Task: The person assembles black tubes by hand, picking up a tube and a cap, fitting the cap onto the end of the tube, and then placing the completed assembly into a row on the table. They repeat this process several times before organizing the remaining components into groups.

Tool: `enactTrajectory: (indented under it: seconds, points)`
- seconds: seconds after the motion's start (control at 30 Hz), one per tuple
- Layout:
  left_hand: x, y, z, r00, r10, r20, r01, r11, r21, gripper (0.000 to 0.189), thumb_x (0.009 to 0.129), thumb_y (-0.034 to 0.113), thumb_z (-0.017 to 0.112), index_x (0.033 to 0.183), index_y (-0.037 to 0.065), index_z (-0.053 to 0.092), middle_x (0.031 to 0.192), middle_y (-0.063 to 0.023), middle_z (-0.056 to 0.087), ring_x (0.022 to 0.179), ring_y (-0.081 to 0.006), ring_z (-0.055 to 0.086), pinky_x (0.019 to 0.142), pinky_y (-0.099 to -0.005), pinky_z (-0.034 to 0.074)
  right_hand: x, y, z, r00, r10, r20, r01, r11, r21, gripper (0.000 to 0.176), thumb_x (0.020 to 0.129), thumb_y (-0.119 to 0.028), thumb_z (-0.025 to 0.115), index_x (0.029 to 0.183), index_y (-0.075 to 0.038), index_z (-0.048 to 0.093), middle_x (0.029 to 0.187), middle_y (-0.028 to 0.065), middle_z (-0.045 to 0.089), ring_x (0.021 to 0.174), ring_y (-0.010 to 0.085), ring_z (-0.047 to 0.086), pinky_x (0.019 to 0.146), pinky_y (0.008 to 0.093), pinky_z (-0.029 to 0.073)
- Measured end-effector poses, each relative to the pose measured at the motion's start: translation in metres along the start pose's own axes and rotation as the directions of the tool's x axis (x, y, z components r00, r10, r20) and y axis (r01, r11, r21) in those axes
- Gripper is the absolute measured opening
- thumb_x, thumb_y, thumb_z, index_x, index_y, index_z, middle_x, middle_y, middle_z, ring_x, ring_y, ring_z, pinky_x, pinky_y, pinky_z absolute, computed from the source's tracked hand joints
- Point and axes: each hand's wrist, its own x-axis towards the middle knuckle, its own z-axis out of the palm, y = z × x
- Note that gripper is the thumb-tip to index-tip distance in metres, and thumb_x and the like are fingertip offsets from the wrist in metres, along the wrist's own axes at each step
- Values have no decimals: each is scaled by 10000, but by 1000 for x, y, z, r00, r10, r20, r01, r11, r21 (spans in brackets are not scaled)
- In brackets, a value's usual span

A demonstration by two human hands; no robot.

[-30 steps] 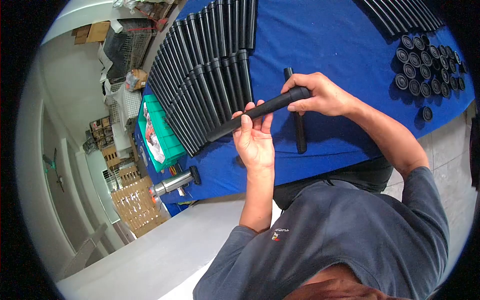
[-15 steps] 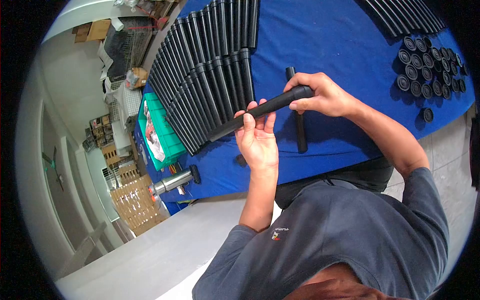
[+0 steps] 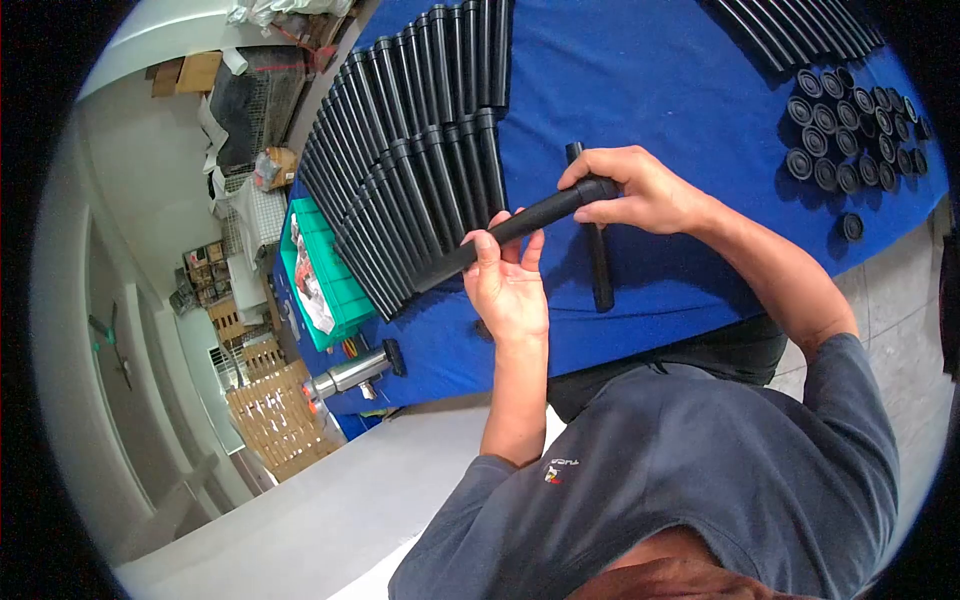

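Note:
A black tube (image 3: 535, 217) is held slantwise above the blue cloth, its capped end up at the right. My left hand (image 3: 510, 285) supports its lower middle, thumb on top and fingers beneath. My right hand (image 3: 645, 190) grips the round end cap (image 3: 598, 190) between thumb and fingers. Under the raised tube, a second black tube (image 3: 600, 268) lies on the cloth, partly hidden by my right hand. Many capped tubes (image 3: 405, 165) lie in two overlapping rows to the left, close to the held tube's low end.
Loose round black caps (image 3: 835, 130) are grouped at the right, with one cap (image 3: 851, 227) apart. More tubes (image 3: 790, 35) lie at the upper right. A green crate (image 3: 330, 285) and a silver cylindrical tool (image 3: 350, 372) sit at the left edge of the blue cloth (image 3: 680, 75).
Both hands and the held tube have shifted slightly left in the view. The grip on the tube and its cap looks the same.

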Motion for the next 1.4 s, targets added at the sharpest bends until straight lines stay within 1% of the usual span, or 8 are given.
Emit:
enactTrajectory:
  seconds: [0.1,0.2,0.3,1.0,1.13,1.2,1.3,1.4]
  points:
    - [-4,0,15,999,30,13,-29,999,-16,145,1013,161,639,1136,90,663,1198,-188,713,1122,-352,701,938,-505,630,-2,-4,2,989,141,45,-148,935,321,399,849,-182,816,1166,-20,635,792,46,644,733,162,646,691,324,527]
    - [-2,4,8,1000,9,11,-9,1000,11,155,1010,125,641,1162,98,631,1210,-184,699,1134,-347,692,921,-500,638,4,3,7,969,-225,-104,222,974,-44,336,885,-177,781,1134,-9,631,732,38,648,671,148,661,642,323,534]
    - [-2,2,3,999,-28,-22,28,1000,11,158,1006,104,643,1162,92,619,1211,-185,693,1137,-343,691,898,-484,650,0,-8,2,1000,-2,20,-1,993,119,305,901,-166,765,1113,-1,620,727,54,674,665,142,683,623,317,542]
    - [-4,-6,13,986,-31,-162,35,999,17,194,1009,174,655,1131,24,650,1162,-187,711,1012,-273,728,867,-406,666,-1,-5,6,998,60,-20,-56,984,170,309,872,-129,778,1105,0,621,780,64,690,730,159,696,681,328,568]
    - [1,1,5,995,-6,-104,12,998,57,204,997,183,682,1137,65,593,1141,-166,701,1011,-260,727,859,-411,659,2,-6,9,976,-129,-176,148,984,102,355,837,-147,807,1103,1,624,852,63,685,832,141,677,724,309,551]
    - [1,0,0,996,10,-90,-3,997,81,211,994,196,688,1139,77,592,1136,-162,702,1008,-260,726,856,-418,658,1,-9,3,998,-26,-64,36,986,162,376,824,-169,818,1104,-6,627,867,61,678,872,132,668,731,300,539]
    - [1,0,-1,998,16,-55,-13,998,57,191,997,199,683,1124,75,613,1132,-168,710,1030,-280,721,886,-447,646,1,-6,-1,998,-60,-34,58,997,-50,369,825,-195,821,1094,-21,637,816,52,650,817,124,651,678,311,507]
    - [-4,-3,16,999,24,-28,-25,998,-49,145,1008,176,657,1092,58,656,1144,-188,723,1095,-333,705,967,-508,616,-2,-7,1,995,97,-18,-92,978,185,342,829,-202,817,1073,-32,647,761,58,612,724,145,614,628,332,475]
